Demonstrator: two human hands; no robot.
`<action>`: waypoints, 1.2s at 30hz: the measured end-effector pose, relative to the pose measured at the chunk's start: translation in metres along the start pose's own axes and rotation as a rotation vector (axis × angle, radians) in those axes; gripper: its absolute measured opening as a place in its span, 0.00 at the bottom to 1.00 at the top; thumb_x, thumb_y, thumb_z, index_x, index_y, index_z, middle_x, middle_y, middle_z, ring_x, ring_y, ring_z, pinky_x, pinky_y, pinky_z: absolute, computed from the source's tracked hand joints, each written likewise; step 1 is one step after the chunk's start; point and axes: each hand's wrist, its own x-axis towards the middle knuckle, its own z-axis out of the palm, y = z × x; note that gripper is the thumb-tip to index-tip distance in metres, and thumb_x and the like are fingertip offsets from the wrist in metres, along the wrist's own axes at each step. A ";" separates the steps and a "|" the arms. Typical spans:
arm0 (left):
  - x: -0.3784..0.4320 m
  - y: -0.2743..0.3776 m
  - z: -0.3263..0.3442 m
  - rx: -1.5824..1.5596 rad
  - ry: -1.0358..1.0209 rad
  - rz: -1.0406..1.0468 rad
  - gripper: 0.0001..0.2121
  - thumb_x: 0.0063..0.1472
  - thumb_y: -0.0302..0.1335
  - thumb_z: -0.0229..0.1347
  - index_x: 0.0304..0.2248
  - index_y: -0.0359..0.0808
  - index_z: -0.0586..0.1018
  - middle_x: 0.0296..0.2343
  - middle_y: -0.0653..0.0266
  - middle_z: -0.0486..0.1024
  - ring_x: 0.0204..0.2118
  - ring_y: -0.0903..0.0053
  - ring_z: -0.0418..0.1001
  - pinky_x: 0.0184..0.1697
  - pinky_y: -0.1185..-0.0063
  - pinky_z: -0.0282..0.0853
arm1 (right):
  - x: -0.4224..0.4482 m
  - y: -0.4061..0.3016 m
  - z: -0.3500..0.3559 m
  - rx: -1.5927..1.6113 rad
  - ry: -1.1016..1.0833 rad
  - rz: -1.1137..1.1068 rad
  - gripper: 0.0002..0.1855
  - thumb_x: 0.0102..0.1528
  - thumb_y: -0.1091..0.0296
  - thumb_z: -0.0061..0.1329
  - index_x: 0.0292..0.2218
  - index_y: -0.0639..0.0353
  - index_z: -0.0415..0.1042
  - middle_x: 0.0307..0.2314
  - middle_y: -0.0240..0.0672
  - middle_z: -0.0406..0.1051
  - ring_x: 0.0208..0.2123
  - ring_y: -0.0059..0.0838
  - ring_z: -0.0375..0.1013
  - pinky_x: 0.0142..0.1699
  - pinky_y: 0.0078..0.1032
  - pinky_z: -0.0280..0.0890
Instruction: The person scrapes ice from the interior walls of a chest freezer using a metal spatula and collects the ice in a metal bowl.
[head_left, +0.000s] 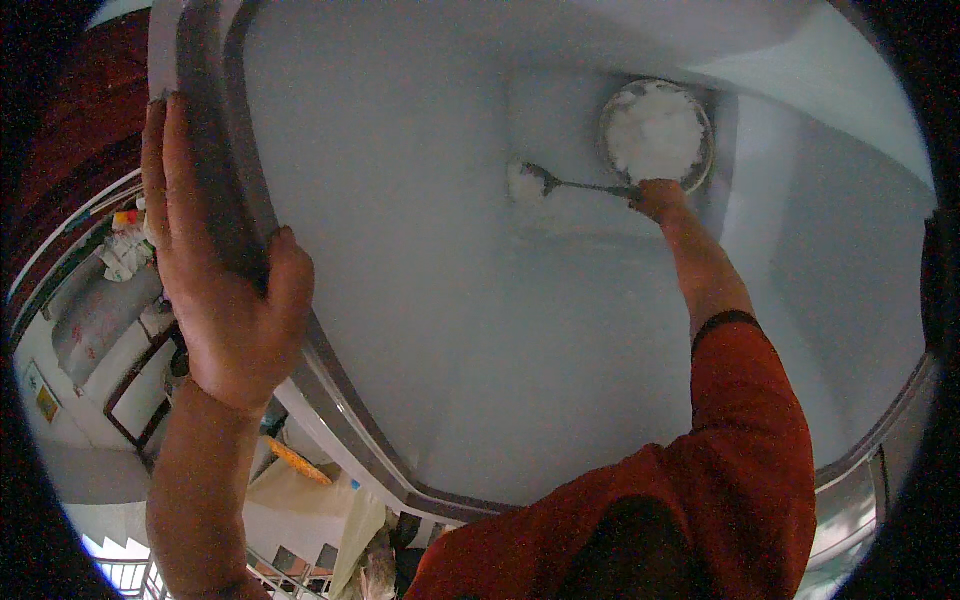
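Note:
My right hand (660, 199) grips the handle of a metal spoon (577, 185) deep inside a pale chest, which looks like a chest freezer (450, 315). The spoon points left, its head beside a small white heap (525, 182), perhaps frost, on the chest's floor. Right by my hand stands a round bowl (710, 150) filled with a white, lumpy mass (656, 131) resembling frost or ice; the hand covers part of its near rim. My left hand (232, 322) lies flat along the chest's left rim (240, 165), thumb apart from the extended fingers, holding nothing loose.
Smooth walls surround the chest's deep interior, with a raised step (810, 247) on the right. Outside at left are a dark red surface (90, 112), crumpled packaging (127, 251) and a dark-framed piece of furniture (142, 390). A yellow-orange object (298, 460) lies below the rim.

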 end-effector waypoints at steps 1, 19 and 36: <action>0.000 0.000 0.000 0.010 -0.001 -0.020 0.34 0.35 0.19 0.42 0.48 0.31 0.50 0.47 0.46 0.48 0.50 0.57 0.47 0.51 0.70 0.43 | -0.004 0.009 0.004 -0.002 0.004 0.008 0.20 0.39 0.51 0.46 0.31 0.56 0.67 0.27 0.38 0.68 0.32 0.37 0.66 0.37 0.30 0.61; -0.006 -0.024 -0.011 0.019 0.008 -0.053 0.35 0.34 0.20 0.43 0.49 0.33 0.51 0.47 0.46 0.47 0.50 0.56 0.46 0.50 0.70 0.45 | -0.158 0.060 0.028 1.008 -0.236 0.431 0.25 0.40 0.41 0.43 0.17 0.57 0.59 0.09 0.29 0.54 0.10 0.21 0.54 0.14 0.23 0.49; -0.006 -0.029 -0.001 0.090 0.016 0.051 0.34 0.35 0.20 0.44 0.48 0.33 0.52 0.46 0.47 0.50 0.49 0.57 0.48 0.50 0.71 0.46 | -0.072 0.014 0.030 -0.073 0.056 0.098 0.13 0.46 0.62 0.37 0.28 0.62 0.67 0.27 0.42 0.67 0.30 0.38 0.68 0.34 0.32 0.62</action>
